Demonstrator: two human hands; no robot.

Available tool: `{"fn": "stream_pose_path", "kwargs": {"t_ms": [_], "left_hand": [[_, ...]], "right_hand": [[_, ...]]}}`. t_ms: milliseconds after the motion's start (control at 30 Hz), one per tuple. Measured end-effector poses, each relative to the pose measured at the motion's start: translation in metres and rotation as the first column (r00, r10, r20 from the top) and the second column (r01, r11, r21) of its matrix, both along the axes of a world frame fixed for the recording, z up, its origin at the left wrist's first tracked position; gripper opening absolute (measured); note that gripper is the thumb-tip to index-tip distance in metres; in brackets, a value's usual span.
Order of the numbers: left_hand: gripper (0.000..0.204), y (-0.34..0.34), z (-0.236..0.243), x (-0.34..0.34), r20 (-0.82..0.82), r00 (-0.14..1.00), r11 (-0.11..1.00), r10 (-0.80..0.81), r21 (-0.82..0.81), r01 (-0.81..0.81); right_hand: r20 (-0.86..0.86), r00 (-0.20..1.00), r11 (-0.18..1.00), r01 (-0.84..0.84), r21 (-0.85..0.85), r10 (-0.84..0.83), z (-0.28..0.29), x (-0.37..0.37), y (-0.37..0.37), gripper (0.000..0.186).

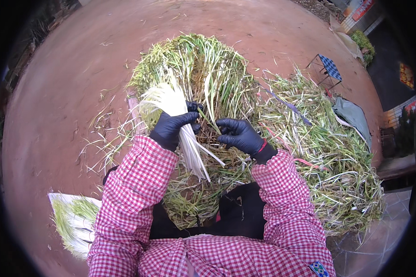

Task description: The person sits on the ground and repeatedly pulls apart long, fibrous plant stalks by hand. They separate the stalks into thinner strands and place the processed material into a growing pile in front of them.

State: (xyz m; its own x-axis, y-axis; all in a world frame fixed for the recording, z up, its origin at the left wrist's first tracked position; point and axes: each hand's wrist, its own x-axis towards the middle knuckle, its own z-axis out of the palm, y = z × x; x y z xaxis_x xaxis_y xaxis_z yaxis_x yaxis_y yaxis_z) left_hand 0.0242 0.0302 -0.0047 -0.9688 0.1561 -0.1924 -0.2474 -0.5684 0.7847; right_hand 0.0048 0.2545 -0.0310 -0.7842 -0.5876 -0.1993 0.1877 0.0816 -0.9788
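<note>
My left hand [172, 127], in a black glove, is closed round a bundle of pale, long-leaved stalks like blanched chives [165, 98]. Its whitish ends hang below the fist, and the leafy yellow-white part fans out above it. Between the fingertips of my right hand [239, 135], also black-gloved, a thin green-yellow leaf [208, 119] is pinched, reaching toward the left hand. Both hands are over a large heap of loose green and yellowish stalks [196, 55] in front of me.
More tangled stalks and leaves [337, 184] spread to the right. Beyond them stand a small folding stool [329, 68] with a blue checked seat and a grey-green cloth [352, 117]. Sorted pale bundles [81, 231] lie at the lower left. Red-brown ground [55, 120] surrounds the heap.
</note>
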Motion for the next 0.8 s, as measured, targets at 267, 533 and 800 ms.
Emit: {"fn": "stream_pose_path", "kwargs": {"t_ms": [267,533,800], "left_hand": [[0.029,0.022,-0.019,0.0,0.005,1.0,0.988,0.02,-0.151,-0.019],[0.025,-0.002,0.002,-0.005,-0.003,0.974,0.968,0.226,-0.112,-0.225],[0.026,0.012,-0.002,0.003,-0.064,0.982,0.983,0.176,-0.033,-0.179]], "right_hand": [[-0.021,0.999,0.995,0.024,-0.098,-0.027,-0.008,0.0,-0.017,0.019],[-0.543,0.838,0.691,0.362,0.625,0.052,-0.015,-0.028,0.043,0.014],[-0.525,0.85,0.995,0.087,0.057,-0.044,0.002,-0.009,-0.018,0.022]]}}
